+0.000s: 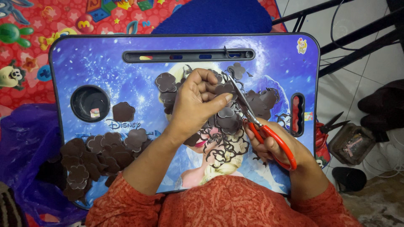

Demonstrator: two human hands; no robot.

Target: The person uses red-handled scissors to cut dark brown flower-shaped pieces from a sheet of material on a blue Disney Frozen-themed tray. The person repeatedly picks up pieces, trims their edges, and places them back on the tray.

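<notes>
Sleeves: orange patterned cloth covers both forearms at the bottom edge.
Right hand: right hand is curled shut through the red handles of the scissors, blades angled up and left.
Left hand: left hand, palm down, pinches a dark brown foam sheet against the blades.
Offcuts: thin curly scraps lie under the hands.
Cut flowers: brown flower shapes are piled at the left.
Surface: blue picture lap desk.
Beyond: red play mat.
</notes>
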